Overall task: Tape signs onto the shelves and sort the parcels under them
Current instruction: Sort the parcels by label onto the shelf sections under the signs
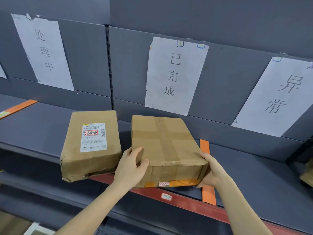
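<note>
A taped brown cardboard parcel lies on the grey shelf, below the middle paper sign. My left hand grips its near left corner, thumb on top. My right hand grips its near right corner. A second brown parcel with a white shipping label lies just to the left, its front overhanging the shelf edge. Two more paper signs hang on the back panel, a left sign and a right sign.
Orange divider strips lie on the shelf, a right strip beside my right hand and a left strip far left. The shelf's red front rail carries a small tag. Another brown parcel shows at the right edge.
</note>
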`<control>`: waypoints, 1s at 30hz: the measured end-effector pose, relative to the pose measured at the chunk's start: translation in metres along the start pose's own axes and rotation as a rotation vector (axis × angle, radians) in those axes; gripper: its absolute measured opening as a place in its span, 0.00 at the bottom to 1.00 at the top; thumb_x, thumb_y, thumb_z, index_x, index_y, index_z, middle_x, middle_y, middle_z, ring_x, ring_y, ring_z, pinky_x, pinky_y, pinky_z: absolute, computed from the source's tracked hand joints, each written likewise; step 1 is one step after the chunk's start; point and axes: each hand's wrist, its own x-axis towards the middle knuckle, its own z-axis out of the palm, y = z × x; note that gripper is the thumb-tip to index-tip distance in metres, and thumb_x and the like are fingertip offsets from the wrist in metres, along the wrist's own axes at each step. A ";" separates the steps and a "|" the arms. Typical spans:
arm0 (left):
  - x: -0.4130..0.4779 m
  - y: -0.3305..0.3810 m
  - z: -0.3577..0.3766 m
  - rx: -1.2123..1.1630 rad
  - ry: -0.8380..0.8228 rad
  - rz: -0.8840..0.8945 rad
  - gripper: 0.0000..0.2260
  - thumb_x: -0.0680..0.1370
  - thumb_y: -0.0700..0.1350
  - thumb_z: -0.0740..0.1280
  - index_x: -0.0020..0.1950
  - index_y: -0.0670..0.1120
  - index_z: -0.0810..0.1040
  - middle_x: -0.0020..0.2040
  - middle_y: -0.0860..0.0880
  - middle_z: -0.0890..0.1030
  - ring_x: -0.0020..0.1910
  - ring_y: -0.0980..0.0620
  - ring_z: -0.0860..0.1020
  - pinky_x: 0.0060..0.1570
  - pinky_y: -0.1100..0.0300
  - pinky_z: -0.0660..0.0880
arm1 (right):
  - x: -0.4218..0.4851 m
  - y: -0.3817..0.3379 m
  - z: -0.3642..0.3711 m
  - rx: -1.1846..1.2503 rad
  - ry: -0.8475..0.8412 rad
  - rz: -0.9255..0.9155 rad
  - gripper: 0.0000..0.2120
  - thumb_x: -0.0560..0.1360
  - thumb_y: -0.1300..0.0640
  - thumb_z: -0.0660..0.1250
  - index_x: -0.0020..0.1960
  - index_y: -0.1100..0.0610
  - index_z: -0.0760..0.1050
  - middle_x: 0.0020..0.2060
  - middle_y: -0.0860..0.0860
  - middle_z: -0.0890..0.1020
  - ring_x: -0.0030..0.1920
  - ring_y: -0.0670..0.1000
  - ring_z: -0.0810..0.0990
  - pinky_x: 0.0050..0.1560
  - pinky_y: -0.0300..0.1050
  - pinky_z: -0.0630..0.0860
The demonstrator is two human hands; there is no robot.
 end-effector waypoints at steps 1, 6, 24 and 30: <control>0.000 0.002 0.000 -0.016 0.013 0.002 0.20 0.78 0.49 0.62 0.70 0.53 0.67 0.71 0.51 0.63 0.68 0.53 0.65 0.61 0.58 0.66 | -0.001 -0.002 -0.002 0.009 -0.015 0.013 0.25 0.69 0.48 0.70 0.64 0.52 0.68 0.60 0.58 0.71 0.64 0.68 0.66 0.59 0.75 0.59; 0.001 0.016 -0.008 -0.153 0.068 0.034 0.18 0.75 0.49 0.66 0.65 0.55 0.71 0.64 0.52 0.68 0.57 0.60 0.69 0.54 0.60 0.64 | -0.018 -0.014 0.003 0.056 -0.003 -0.012 0.23 0.68 0.48 0.69 0.60 0.53 0.72 0.54 0.58 0.76 0.53 0.62 0.73 0.44 0.58 0.70; 0.029 0.124 -0.066 -0.961 -0.212 0.064 0.23 0.78 0.51 0.62 0.72 0.55 0.61 0.56 0.48 0.76 0.50 0.50 0.79 0.38 0.57 0.75 | -0.161 -0.070 0.038 -0.931 0.387 -1.363 0.35 0.49 0.39 0.66 0.57 0.41 0.73 0.62 0.44 0.67 0.60 0.45 0.66 0.60 0.47 0.63; 0.037 0.116 -0.074 -1.305 -0.293 -0.034 0.38 0.62 0.55 0.76 0.69 0.48 0.68 0.58 0.48 0.81 0.52 0.47 0.82 0.37 0.50 0.79 | -0.142 -0.022 0.074 -1.387 0.663 -1.832 0.31 0.51 0.51 0.70 0.54 0.46 0.72 0.64 0.65 0.68 0.58 0.61 0.67 0.49 0.51 0.59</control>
